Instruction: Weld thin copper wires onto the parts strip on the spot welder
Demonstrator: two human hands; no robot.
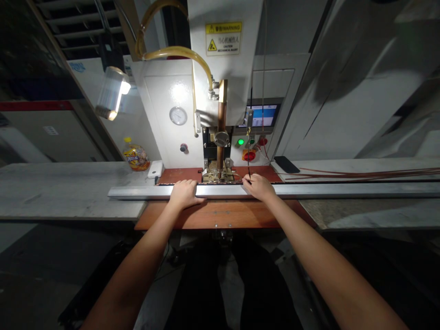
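A long silvery metal bar (227,190) lies crosswise over the reddish-brown work plate (220,215). Over its left part my left hand (185,193) is closed, fingertips at the far edge and thumb along the near side. My right hand (259,186) rests at the bar's far edge, right of the machine's head, thumb and fingers pinched. A thin dark rod (249,160), hanging from above, runs down into those fingers. Between my hands, the copper-coloured electrode (222,137) of a welding-type machine points down at a small metal fixture (215,173). Fine detail at its tip is too small to make out.
Thin brown strips (360,174) trail along the right table. A black phone (286,164) lies near them. To the left are a drink bottle (136,155) and a white device (155,169). A lit lamp (112,94) hangs upper left; a red switch (249,156) sits below the screen (263,115).
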